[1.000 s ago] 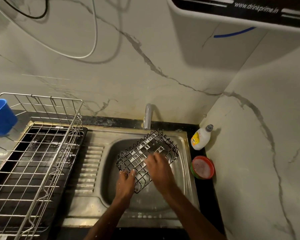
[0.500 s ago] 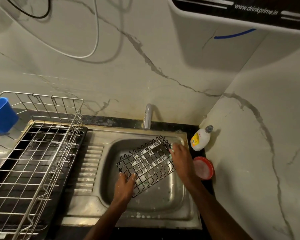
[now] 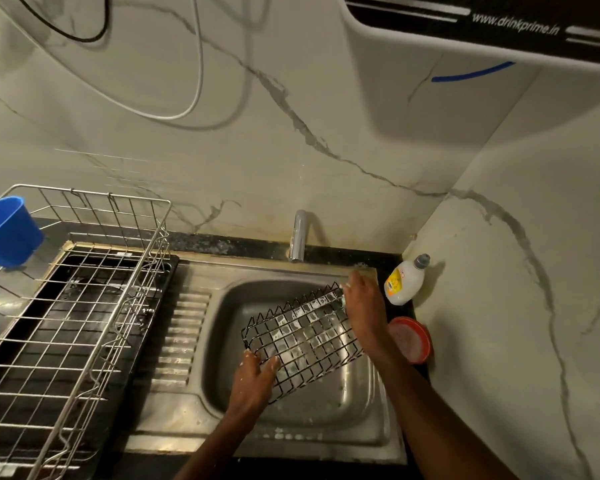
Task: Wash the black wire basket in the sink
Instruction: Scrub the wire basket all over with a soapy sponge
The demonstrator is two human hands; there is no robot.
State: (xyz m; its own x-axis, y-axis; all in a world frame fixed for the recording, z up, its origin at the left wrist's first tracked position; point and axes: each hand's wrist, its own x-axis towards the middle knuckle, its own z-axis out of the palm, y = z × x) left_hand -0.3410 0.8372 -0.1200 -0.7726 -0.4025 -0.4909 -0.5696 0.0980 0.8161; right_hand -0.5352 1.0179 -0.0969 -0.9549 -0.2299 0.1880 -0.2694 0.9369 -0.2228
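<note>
While the left hand (image 3: pixel 253 377) grips the soapy black wire basket (image 3: pixel 303 336) at seven o'clock over the sink (image 3: pixel 326 445), the right hand (image 3: pixel 364 311), its grip unclear, rubs two o'clock; slippery wires may slip out.

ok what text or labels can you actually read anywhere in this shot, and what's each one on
"www.drinkprime.in" in white letters on the dark band of the wall appliance at the top right.
The white bottle beside the sink has a yellow label with a small red mark: too small and blurred to read.
The red-rimmed round container shows no readable text.
Nothing else in view carries text.
</note>
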